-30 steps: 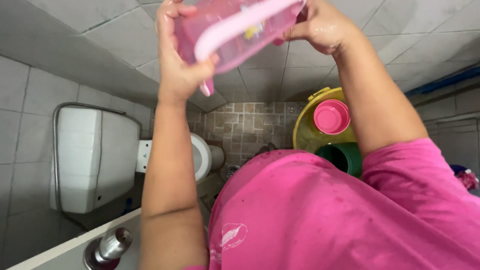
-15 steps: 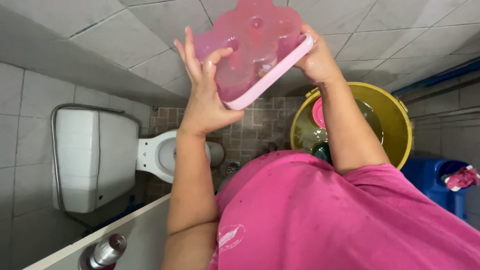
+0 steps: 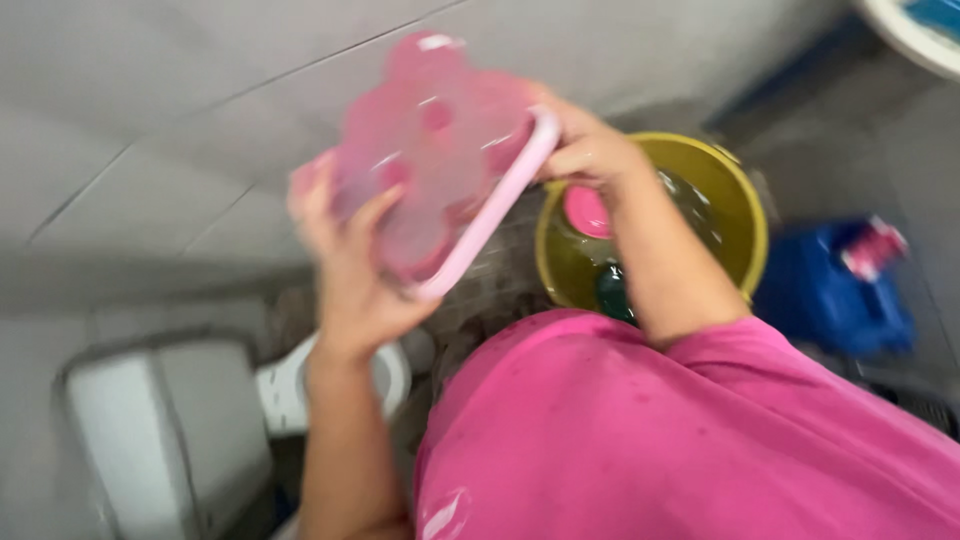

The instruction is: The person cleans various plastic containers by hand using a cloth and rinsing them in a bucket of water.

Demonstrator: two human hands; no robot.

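Note:
I hold a translucent pink plastic container (image 3: 430, 150) with a paler pink rim, raised in front of me and tilted, its moulded underside facing me. My left hand (image 3: 345, 260) grips its lower left side from below. My right hand (image 3: 585, 150) holds the rim on the right. Both hands look wet. The view is blurred by motion.
Below my right arm stands a yellow bucket (image 3: 735, 215) of water with a pink bowl (image 3: 588, 212) and a green cup (image 3: 612, 290) in it. A blue bin (image 3: 840, 290) sits to its right. A white toilet bowl (image 3: 290, 385) and its cistern (image 3: 165, 430) are at lower left. Grey tiled walls surround.
The container has come lower and moved left with both hands on it. The camera has swung, shifting the toilet down and the bucket leftward, and the picture has blurred.

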